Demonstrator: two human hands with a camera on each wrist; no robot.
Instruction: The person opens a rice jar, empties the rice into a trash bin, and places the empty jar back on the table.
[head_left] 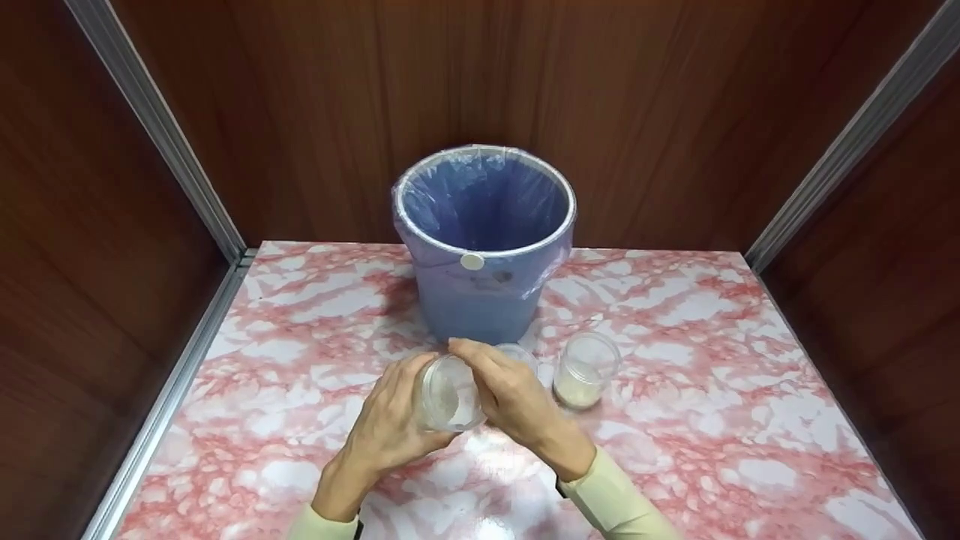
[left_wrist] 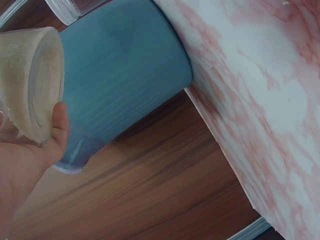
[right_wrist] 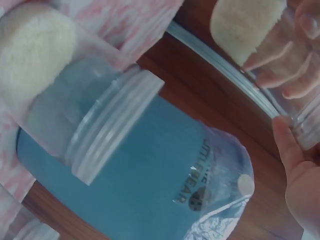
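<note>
A clear plastic jar (head_left: 452, 401) with pale grains like rice in its bottom is held tilted between both hands, in front of the bin. My left hand (head_left: 386, 420) grips it round its left side; in the left wrist view a finger lies at the jar's base (left_wrist: 47, 82). At the rim, on the right side, my right hand (head_left: 521, 397) holds the same jar, its fingers bent over the edge. Through the clear wall, left-hand fingers show in the right wrist view. Whether a lid covers the mouth is hard to tell.
A blue bin (head_left: 480, 300) with a thin plastic liner stands at the back. To the right sits a second clear jar (head_left: 589, 367) with pale grains. Another clear container (head_left: 519, 354) is partly hidden behind my right hand. Wood-grain panels (head_left: 315, 112) enclose the marbled tabletop (head_left: 697, 405).
</note>
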